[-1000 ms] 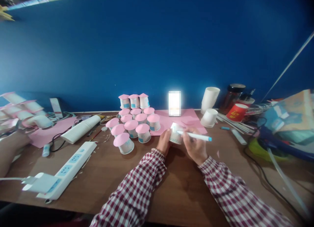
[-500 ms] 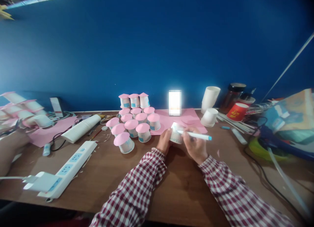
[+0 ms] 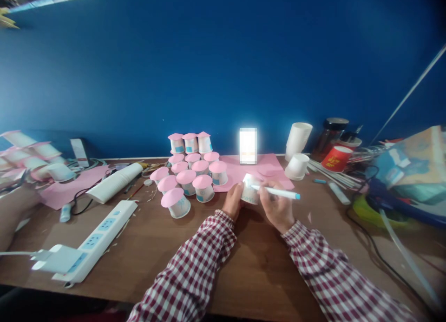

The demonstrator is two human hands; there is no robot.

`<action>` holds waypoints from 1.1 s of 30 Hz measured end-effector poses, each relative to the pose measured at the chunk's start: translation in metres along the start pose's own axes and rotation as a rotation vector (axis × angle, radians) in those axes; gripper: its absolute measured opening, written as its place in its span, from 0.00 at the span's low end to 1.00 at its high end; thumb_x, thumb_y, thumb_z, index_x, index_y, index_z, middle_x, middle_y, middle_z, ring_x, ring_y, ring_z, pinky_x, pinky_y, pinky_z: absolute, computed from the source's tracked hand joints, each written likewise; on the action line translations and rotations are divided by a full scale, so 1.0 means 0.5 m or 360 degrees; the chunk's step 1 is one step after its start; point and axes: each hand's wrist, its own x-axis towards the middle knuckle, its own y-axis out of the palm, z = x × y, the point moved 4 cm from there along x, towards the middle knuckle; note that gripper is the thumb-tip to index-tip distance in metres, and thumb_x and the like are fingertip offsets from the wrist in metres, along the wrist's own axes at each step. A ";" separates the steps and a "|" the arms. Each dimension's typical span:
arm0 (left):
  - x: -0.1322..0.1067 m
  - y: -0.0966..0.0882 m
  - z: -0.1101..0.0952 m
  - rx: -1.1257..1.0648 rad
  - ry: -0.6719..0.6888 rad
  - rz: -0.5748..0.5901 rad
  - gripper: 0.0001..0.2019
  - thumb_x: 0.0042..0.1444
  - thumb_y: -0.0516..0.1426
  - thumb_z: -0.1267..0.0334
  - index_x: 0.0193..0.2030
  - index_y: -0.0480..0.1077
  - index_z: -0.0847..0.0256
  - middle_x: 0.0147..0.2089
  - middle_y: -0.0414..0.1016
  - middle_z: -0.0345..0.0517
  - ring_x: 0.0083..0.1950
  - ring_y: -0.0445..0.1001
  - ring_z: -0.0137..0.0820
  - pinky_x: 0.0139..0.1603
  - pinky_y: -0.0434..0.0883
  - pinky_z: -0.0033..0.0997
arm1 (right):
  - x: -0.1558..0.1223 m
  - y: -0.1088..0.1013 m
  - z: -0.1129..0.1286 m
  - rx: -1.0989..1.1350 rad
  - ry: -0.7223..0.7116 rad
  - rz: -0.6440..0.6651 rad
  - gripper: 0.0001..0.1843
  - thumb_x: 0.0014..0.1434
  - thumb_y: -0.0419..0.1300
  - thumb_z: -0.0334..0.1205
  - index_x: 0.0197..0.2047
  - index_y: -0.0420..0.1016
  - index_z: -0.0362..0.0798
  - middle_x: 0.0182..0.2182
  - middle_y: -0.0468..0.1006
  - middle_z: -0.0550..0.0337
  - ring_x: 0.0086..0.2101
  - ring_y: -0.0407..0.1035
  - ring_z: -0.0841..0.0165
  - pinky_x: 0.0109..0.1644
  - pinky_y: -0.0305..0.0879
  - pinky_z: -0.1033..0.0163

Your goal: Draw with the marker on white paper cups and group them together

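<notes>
My left hand is closed around the left side of a white paper cup, which stands upside down and bears a zigzag marking near its rim. Between the fingers of my right hand is a white marker with a light blue end; its tip meets the cup's side. Left of the cup, several paper cups with pink cone roofs are grouped, some with blue drawn patches. Behind my hands lies a sheet of pink paper.
At left are a power strip with a plugged-in charger and a stack of white cups. Another person's hand works at far left. To the right stand white cups, a red cup and cables. A bright screen glows at the back.
Hardly anything differs: both my hands keep the cup and marker in almost the same place. At far left, the other person's hand has shifted slightly.
</notes>
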 end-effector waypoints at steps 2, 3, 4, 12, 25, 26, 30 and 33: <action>0.001 -0.001 0.000 0.0019 0.0003 -0.0008 0.21 0.53 0.55 0.47 0.37 0.70 0.67 0.28 0.67 0.43 0.27 0.64 0.25 0.26 0.62 0.25 | 0.000 0.000 0.000 -0.0006 -0.0006 0.0006 0.04 0.57 0.56 0.39 0.35 0.68 0.48 0.27 0.74 0.62 0.27 0.70 0.71 0.31 0.68 0.67; 0.001 0.000 0.000 0.0015 0.0005 0.0000 0.21 0.53 0.55 0.47 0.37 0.70 0.67 0.28 0.68 0.43 0.27 0.64 0.25 0.26 0.62 0.25 | 0.000 -0.001 0.001 -0.0009 -0.0010 0.0005 0.04 0.57 0.56 0.39 0.35 0.68 0.48 0.27 0.74 0.62 0.27 0.70 0.71 0.31 0.68 0.67; 0.000 0.001 0.000 0.0007 0.0007 0.0010 0.21 0.53 0.55 0.47 0.38 0.70 0.67 0.29 0.68 0.44 0.28 0.65 0.26 0.26 0.62 0.25 | 0.001 -0.001 0.002 -0.0011 -0.0015 0.0006 0.04 0.58 0.56 0.39 0.35 0.68 0.48 0.27 0.74 0.62 0.27 0.70 0.71 0.31 0.68 0.67; -0.001 0.002 -0.001 -0.0017 0.0008 0.0017 0.21 0.53 0.55 0.47 0.37 0.70 0.67 0.29 0.68 0.43 0.28 0.65 0.25 0.25 0.62 0.24 | 0.002 -0.001 0.004 -0.0032 -0.0029 0.0015 0.04 0.58 0.55 0.39 0.35 0.69 0.47 0.27 0.74 0.61 0.27 0.69 0.71 0.30 0.68 0.67; -0.001 0.000 0.001 -0.0022 0.0003 0.0016 0.21 0.53 0.55 0.47 0.38 0.70 0.67 0.28 0.69 0.43 0.27 0.66 0.26 0.26 0.64 0.26 | 0.000 -0.001 0.003 0.0018 -0.0002 -0.0009 0.05 0.58 0.55 0.40 0.36 0.68 0.48 0.26 0.74 0.62 0.26 0.70 0.71 0.29 0.68 0.67; -0.001 0.000 0.002 -0.0022 0.0002 0.0019 0.21 0.53 0.55 0.46 0.38 0.70 0.67 0.28 0.69 0.43 0.27 0.65 0.26 0.26 0.64 0.26 | 0.000 -0.001 0.003 0.0026 -0.0001 -0.0014 0.05 0.58 0.55 0.40 0.36 0.68 0.48 0.26 0.74 0.62 0.26 0.70 0.71 0.30 0.69 0.67; -0.001 -0.002 0.002 0.0014 0.0022 0.0017 0.22 0.54 0.55 0.46 0.38 0.70 0.67 0.28 0.69 0.44 0.27 0.66 0.26 0.26 0.64 0.26 | 0.001 -0.001 0.003 0.0022 -0.0006 -0.0008 0.05 0.58 0.55 0.40 0.36 0.68 0.48 0.27 0.75 0.61 0.27 0.71 0.70 0.31 0.69 0.66; -0.001 -0.001 0.000 0.0002 0.0038 0.0032 0.22 0.54 0.54 0.46 0.40 0.71 0.67 0.30 0.70 0.45 0.28 0.67 0.26 0.27 0.65 0.26 | 0.002 -0.001 0.004 0.0008 -0.0012 -0.0012 0.06 0.58 0.56 0.40 0.36 0.69 0.48 0.27 0.75 0.61 0.27 0.70 0.71 0.31 0.69 0.66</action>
